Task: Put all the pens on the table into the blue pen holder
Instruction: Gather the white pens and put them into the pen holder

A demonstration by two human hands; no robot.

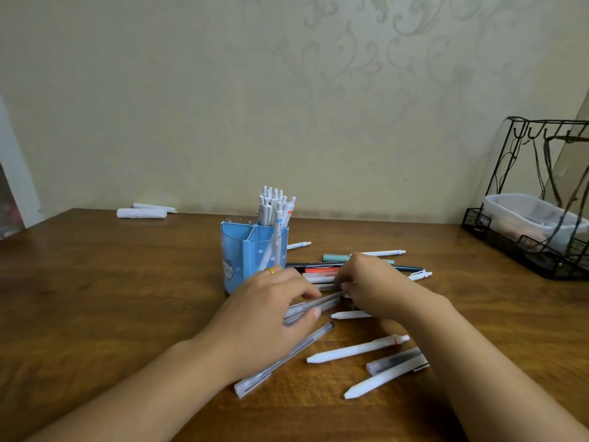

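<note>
The blue pen holder stands mid-table with several white pens upright in its back right compartment. Many loose pens lie to its right and in front: coloured ones, a white pen, a clear pen, another white one. My left hand, with a gold ring, pinches a couple of clear pens just in front of the holder. My right hand closes on the other end of the same pens, over the pile.
A black wire rack holding a clear plastic container stands at the back right of the wooden table. Two rolled white items lie at the back left by the wall.
</note>
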